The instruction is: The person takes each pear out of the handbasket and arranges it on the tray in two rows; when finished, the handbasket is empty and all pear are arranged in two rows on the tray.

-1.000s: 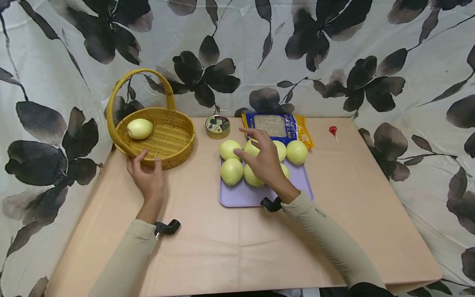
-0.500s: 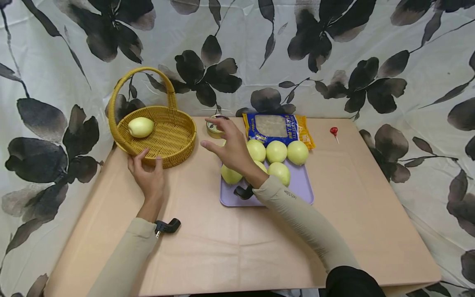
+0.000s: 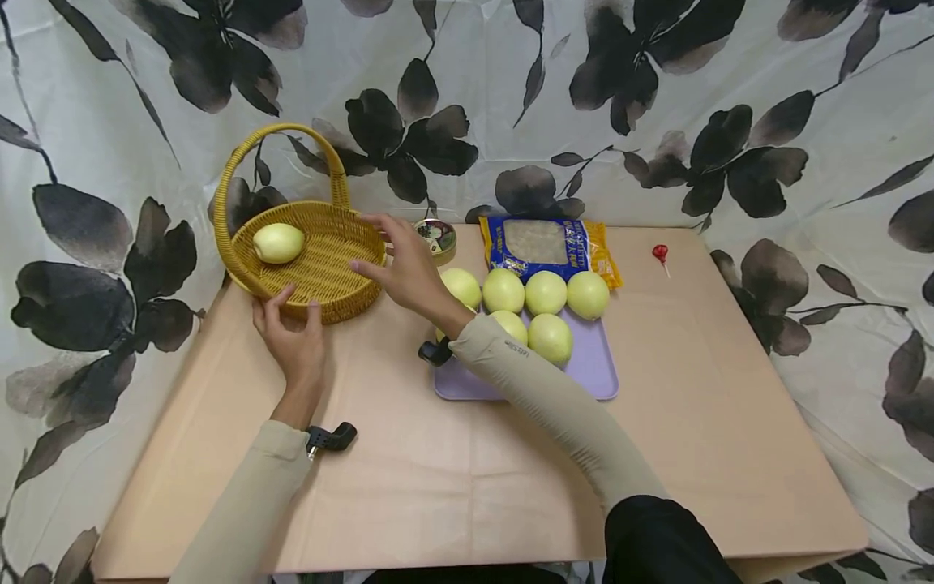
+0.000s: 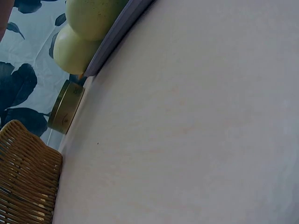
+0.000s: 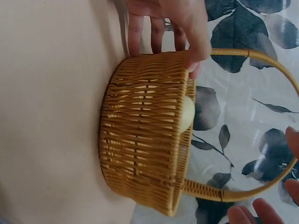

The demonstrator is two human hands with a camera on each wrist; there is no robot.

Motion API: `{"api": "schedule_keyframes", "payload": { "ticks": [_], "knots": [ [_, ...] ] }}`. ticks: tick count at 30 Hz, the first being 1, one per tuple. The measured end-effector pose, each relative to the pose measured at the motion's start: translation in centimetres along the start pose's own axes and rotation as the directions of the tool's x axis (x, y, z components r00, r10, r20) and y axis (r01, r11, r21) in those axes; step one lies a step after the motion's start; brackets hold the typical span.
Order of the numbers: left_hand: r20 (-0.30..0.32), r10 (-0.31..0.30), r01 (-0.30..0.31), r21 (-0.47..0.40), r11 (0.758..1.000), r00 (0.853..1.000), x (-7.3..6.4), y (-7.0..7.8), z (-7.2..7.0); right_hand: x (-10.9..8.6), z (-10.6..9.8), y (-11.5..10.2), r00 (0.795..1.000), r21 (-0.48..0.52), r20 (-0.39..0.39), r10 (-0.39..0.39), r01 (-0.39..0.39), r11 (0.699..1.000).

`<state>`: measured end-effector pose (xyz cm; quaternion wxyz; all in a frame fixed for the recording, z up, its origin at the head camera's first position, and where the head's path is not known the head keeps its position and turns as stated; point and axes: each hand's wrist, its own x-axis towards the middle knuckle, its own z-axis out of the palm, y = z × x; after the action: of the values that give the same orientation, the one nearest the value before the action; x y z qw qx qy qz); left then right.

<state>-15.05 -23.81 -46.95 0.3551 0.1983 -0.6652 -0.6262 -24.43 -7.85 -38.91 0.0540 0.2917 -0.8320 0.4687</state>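
Observation:
My left hand (image 3: 295, 345) holds the front rim of a yellow wicker basket (image 3: 349, 304), with a digit hooked over the rim and others along the outer wall in the right wrist view. One pale green round fruit (image 3: 279, 243) lies inside the basket at its left. My right hand (image 3: 409, 268) reaches over the basket's right side with fingers and thumb spread and nothing between them. Its fingertips (image 5: 266, 212) show beside the basket's handle (image 5: 259, 55) in the right wrist view. Several more such fruits (image 3: 545, 292) sit on a lilac tray (image 3: 594, 369), partly hidden by my right forearm.
A round tin (image 3: 438, 238) stands between basket and tray, behind my right hand. Behind the tray lies a blue and yellow packet (image 3: 540, 243). A red lollipop (image 3: 660, 253) lies at the back right. A floral cloth (image 3: 511, 105) hangs along the table's back edge.
My right hand has moved left from above the tray's fruits, past the tin, to the basket's right side, staying spread. My left hand keeps its hold on the basket.

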Motion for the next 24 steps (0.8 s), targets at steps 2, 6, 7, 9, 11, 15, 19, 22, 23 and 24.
{"api": "schedule_keyframes", "payload": {
  "ticks": [2, 6, 7, 9, 11, 15, 19, 22, 23, 24],
  "knots": [
    [0.005, 0.0, 0.0, -0.002, 1.0, 1.0, 0.2, 0.1, 0.1, 0.7, 0.7, 0.0, 1.0, -0.022, 0.005, -0.013, 0.013, 1.0],
    [0.009, 0.009, -0.009, -0.017, 1.0, 1.0, 0.7, 0.3, 0.3, 2.2, 1.8, 0.1, 1.0, -0.058, 0.022, -0.022, 0.024, 0.998],
    [0.009, 0.013, -0.013, -0.013, 1.0, 1.0, 0.8, 0.4, 0.4, 2.6, 2.0, 0.2, 0.999, -0.061, 0.025, -0.027, 0.029, 0.998],
    [0.01, 0.017, -0.017, -0.015, 1.0, 1.0, 1.0, 0.5, 0.5, 3.2, 2.6, 0.4, 0.999, -0.055, 0.036, -0.021, 0.023, 0.998],
    [0.012, 0.013, -0.012, -0.014, 1.0, 1.0, 1.0, 0.6, 0.5, 3.7, 3.1, 0.6, 0.999, -0.037, 0.049, -0.015, 0.017, 0.999],
    [0.012, -0.011, 0.011, -0.015, 1.0, 1.0, 0.8, 0.4, 0.3, 4.4, 4.4, 1.3, 0.997, -0.004, 0.077, 0.014, -0.014, 1.0],
    [0.008, -0.016, 0.016, -0.009, 1.0, 1.0, 0.6, 0.0, 0.2, 5.1, 5.7, 1.9, 0.993, 0.01, 0.102, 0.05, -0.051, 0.999],
    [0.002, -0.016, 0.016, 0.005, 1.0, 1.0, 0.6, 0.0, 0.2, 5.9, 6.6, 2.1, 0.992, 0.016, 0.112, 0.064, -0.066, 0.998],
    [-0.001, -0.021, 0.021, 0.012, 1.0, 1.0, 0.5, 0.0, 0.2, 6.1, 6.8, 2.2, 0.991, 0.02, 0.118, 0.068, -0.071, 0.997],
    [-0.002, -0.026, 0.027, 0.017, 0.999, 1.0, 0.5, 0.0, 0.2, 6.3, 7.1, 2.3, 0.99, 0.021, 0.124, 0.075, -0.078, 0.997]
  ]
}}
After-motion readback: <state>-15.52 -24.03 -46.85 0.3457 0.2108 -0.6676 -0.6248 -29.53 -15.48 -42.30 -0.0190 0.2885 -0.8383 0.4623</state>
